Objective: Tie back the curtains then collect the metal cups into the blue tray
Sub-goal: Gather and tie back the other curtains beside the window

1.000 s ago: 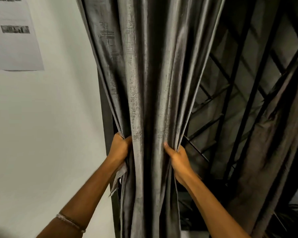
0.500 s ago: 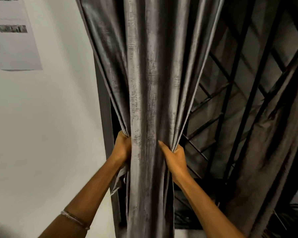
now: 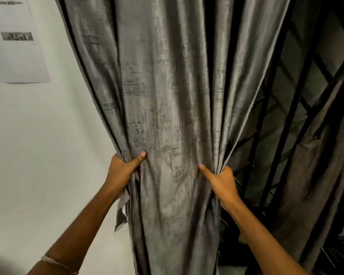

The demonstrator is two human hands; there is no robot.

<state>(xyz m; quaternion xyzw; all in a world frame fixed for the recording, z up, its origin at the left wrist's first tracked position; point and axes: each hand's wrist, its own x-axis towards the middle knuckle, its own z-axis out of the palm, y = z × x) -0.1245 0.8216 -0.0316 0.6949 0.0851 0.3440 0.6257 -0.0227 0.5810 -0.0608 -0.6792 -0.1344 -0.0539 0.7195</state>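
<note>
A grey, shiny curtain [image 3: 167, 96] hangs in front of me, gathered into a bunch at waist height. My left hand [image 3: 123, 171] grips its left edge, thumb pressed on the front of the cloth. My right hand [image 3: 220, 181] grips its right edge, fingers wrapped behind the folds. A loose strip of grey fabric [image 3: 122, 212] dangles below my left hand. A second, darker curtain [image 3: 314, 165] hangs at the right. No metal cups or blue tray are in view.
A white wall [image 3: 38, 155] fills the left side, with a printed paper sheet [image 3: 12, 40] stuck at the top left. Behind the curtains stands a black metal window grille [image 3: 274, 120] with diagonal bars.
Both hands have stayed on the curtain and moved slightly apart, so the bunch between them looks wider. My left thumb now lies on the front of the fabric.
</note>
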